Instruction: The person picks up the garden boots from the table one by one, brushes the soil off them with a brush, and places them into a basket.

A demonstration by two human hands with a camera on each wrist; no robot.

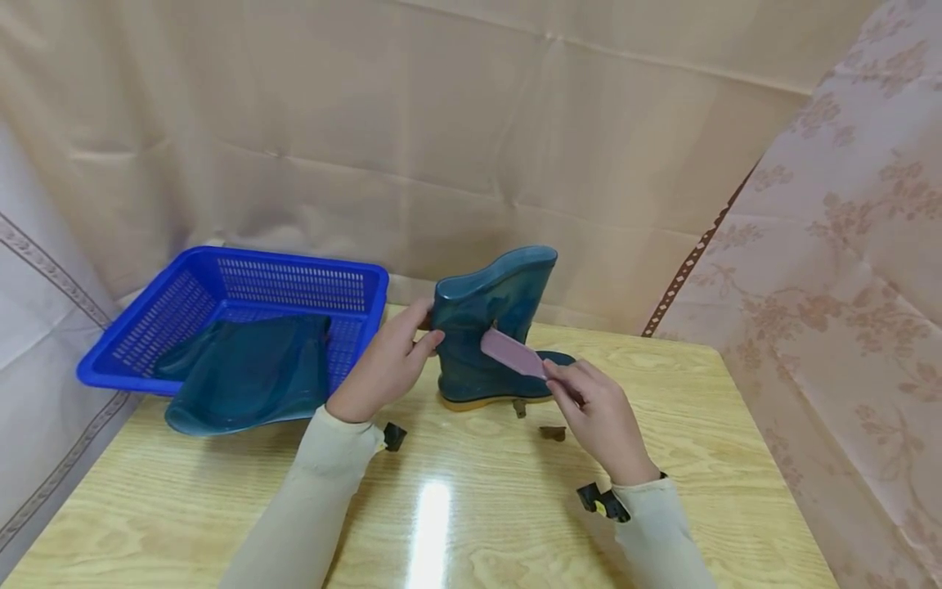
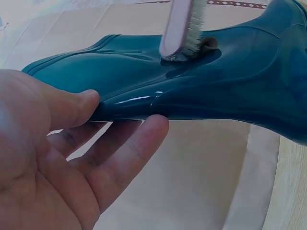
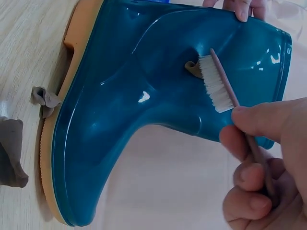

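Note:
A glossy dark teal rain boot (image 1: pixel 459 364) with a tan sole stands upright on the table, its toe to the right. My left hand (image 1: pixel 390 364) pinches the back of its shaft, thumb on the near side and fingers behind. In my right hand (image 1: pixel 603 421) is a pink brush (image 1: pixel 513 353), gripped by its handle. Its white bristles (image 3: pixel 215 86) meet the side of the shaft, right against a small curled brown lump (image 3: pixel 193 69) stuck there. Below the sole, small brown pieces (image 1: pixel 553 433) lie on the table.
To the left stands a blue plastic basket (image 1: pixel 136 380). A second teal boot (image 1: pixel 253 368) lies in it, its shaft opening hanging over the front rim. Beige cloth (image 1: pixel 471 147) hangs behind the wooden table (image 1: pixel 684 425), patterned cloth (image 1: pixel 846 286) at the right.

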